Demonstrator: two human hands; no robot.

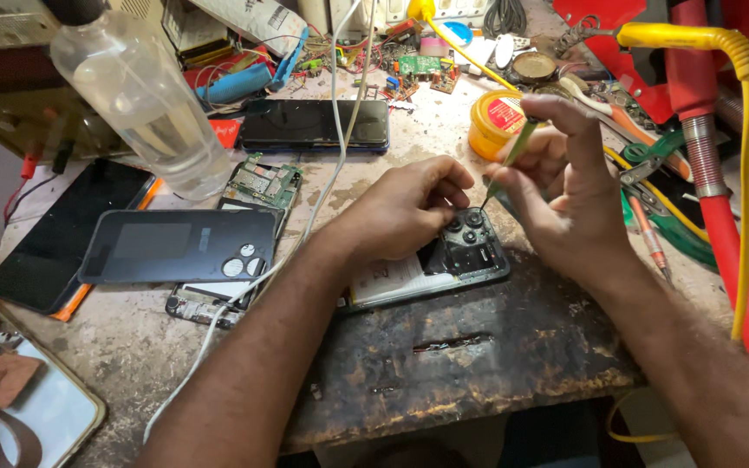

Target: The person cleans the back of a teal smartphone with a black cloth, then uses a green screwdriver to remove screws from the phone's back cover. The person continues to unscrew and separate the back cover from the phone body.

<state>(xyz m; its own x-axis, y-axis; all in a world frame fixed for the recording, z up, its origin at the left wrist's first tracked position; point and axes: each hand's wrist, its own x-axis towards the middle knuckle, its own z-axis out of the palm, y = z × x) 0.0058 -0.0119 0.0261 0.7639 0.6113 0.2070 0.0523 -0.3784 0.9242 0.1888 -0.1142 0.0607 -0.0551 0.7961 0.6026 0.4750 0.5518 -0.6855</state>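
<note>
Back cover (179,245) lies off at nine o'clock; opened phone (444,260) steadied by left hand (409,208), right hand (556,182) grip pinching screwdriver (506,160) at camera end; reassembly remains.

We have a single view, from a camera on the person's head, tilted steeply down and forward over the desk (132,347). It sits close: both forearms enter from six o'clock, the hands meet just right of centre, and the cluttered far edge runs along twelve o'clock
</note>
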